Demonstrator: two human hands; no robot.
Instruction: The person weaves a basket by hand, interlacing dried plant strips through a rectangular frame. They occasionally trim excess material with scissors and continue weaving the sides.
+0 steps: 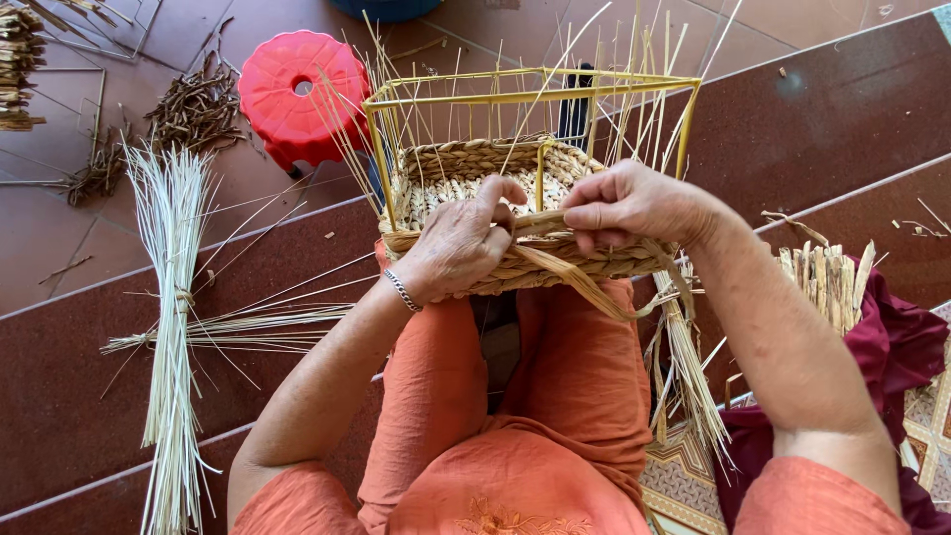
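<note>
Left hand (pixel 458 243) grip pinching straw strand (pixel 570 272), right hand (pixel 634 206) grip closed on it, half-woven basket (pixel 475 163)

Single view, head-worn camera, looking steeply down over the wearer's own lap. Lens faces forward and down: knees at bottom centre, floor (pixel 852 109) running off to the top edge. Close range. Both forearms enter from the bottom corners, the left hand (pixel 458 248) and right hand (pixel 634 206) meeting near frame centre at the basket (pixel 475 163) resting on the knees. Wide field: it takes in the red stool (pixel 302 94) at upper left, the reed bundle (pixel 170 327) lying on the floor at left, and maroon cloth (pixel 897 347) at the right edge. No second view, so no overlap to record.
</note>
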